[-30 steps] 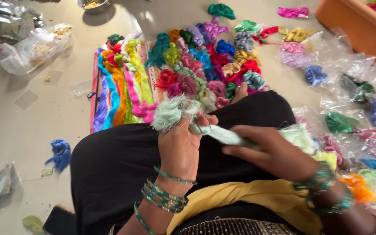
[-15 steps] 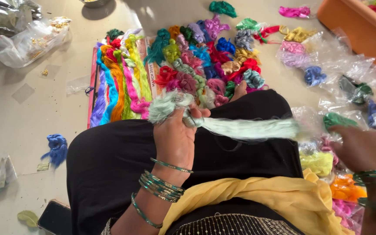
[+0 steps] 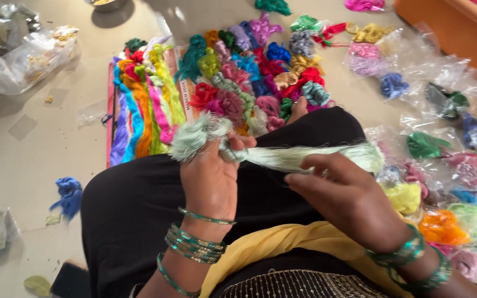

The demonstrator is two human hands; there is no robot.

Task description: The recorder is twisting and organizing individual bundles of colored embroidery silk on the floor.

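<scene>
A home craft workplace set up on the floor is shown, rather than a shop or factory. Work is done seated on the bare beige floor, with no worktop in view. Dozens of small silk-thread bundles in many colours are heaped ahead, and long skeins are laid side by side on a flat board. Clear plastic packets of sorted thread are spread to the right, crumpled bags lie at the upper left, and an orange box is seen at the top right.
</scene>
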